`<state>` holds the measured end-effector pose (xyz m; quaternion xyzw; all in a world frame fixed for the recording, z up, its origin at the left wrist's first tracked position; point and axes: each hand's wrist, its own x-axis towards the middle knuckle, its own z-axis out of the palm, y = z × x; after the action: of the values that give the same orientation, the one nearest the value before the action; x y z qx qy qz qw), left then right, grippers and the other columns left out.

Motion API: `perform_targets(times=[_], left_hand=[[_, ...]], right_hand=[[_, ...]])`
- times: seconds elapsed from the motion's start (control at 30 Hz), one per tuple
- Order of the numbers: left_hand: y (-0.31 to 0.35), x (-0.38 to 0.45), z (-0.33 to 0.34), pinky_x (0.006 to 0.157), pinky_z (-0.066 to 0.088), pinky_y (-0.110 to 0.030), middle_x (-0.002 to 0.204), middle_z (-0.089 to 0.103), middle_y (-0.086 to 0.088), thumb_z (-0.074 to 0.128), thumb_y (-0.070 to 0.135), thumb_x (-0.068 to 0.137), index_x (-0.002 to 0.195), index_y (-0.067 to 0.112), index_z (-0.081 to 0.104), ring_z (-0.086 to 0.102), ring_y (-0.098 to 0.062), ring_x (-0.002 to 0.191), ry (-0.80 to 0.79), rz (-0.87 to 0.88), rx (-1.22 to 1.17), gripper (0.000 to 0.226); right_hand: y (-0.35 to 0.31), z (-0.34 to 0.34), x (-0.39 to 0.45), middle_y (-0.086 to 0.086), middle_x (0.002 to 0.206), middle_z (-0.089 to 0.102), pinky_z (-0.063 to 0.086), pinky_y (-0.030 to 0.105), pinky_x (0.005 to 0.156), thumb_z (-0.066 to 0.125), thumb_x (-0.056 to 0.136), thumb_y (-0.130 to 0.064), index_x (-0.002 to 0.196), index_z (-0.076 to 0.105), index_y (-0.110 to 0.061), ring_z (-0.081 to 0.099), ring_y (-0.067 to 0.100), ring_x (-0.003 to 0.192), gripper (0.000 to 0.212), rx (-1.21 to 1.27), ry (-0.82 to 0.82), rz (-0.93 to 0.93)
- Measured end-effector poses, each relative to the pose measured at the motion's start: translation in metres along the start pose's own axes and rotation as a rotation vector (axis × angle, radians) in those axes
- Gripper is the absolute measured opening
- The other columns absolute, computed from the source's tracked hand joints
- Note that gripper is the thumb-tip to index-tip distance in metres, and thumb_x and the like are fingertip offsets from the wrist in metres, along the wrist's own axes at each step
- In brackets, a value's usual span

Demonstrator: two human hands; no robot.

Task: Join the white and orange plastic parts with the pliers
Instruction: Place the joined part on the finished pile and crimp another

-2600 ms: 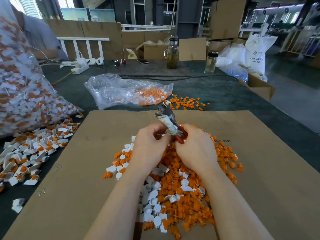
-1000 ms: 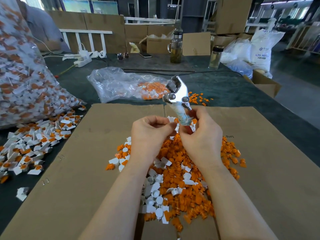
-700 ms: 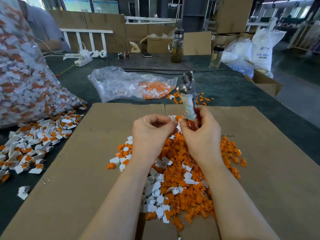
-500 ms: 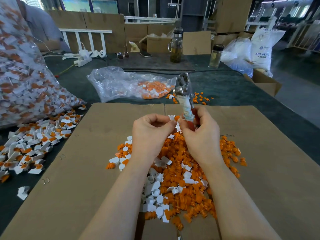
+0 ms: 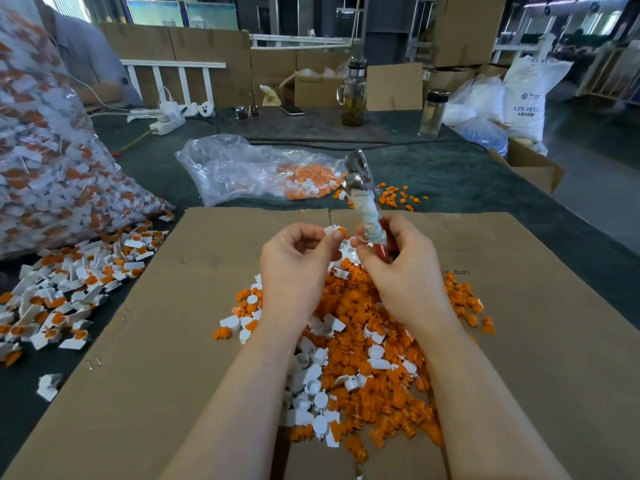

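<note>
Head view: both forearms reach forward over a sheet of brown cardboard (image 5: 145, 358), and the two hands meet above a heap of loose orange parts (image 5: 363, 341) mixed with white parts (image 5: 317, 389) that spreads from under the wrists back toward the person.

The left hand (image 5: 294, 268) has its fingers curled, and its thumb and fingertips pinch a small white and orange piece (image 5: 335, 231) at the top of the hand, close to the other hand.

The right hand (image 5: 398, 268) grips the handles of the pliers (image 5: 363, 199). One handle is wrapped in pale cloth or tape, and a red handle shows beside it, inside the grip. The metal head points up and away, standing above both hands. Whether the jaws are apart cannot be told.

Beyond the hands lies a clear plastic bag (image 5: 242, 168) with orange parts inside, and a few more orange bits are scattered past the right hand. To the left of the left hand, a spread of joined pieces (image 5: 69, 289) lies below a large filled bag (image 5: 45, 161). Far beyond stand a glass jug (image 5: 353, 95) and a bottle (image 5: 433, 114).
</note>
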<state>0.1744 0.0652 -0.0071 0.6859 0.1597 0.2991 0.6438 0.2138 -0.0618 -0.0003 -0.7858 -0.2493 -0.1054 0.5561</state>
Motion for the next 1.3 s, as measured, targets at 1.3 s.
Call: perform_targets(times=[1.3], left_hand=[[-0.001,0.014,-0.020,0.066,0.054,-0.019,0.066,0.066,0.007,0.066,0.005,0.089,0.084,0.009,0.067,0.063,-0.006,0.060,-0.041,-0.056,-0.350,0.007]], right_hand=[[0.007,-0.004,-0.001,0.000,0.076,0.061,0.039,0.028,0.052,0.054,0.091,-0.014,0.091,0.062,-0.015,0.048,0.006,0.054,0.008,-0.345,-0.432,0.037]])
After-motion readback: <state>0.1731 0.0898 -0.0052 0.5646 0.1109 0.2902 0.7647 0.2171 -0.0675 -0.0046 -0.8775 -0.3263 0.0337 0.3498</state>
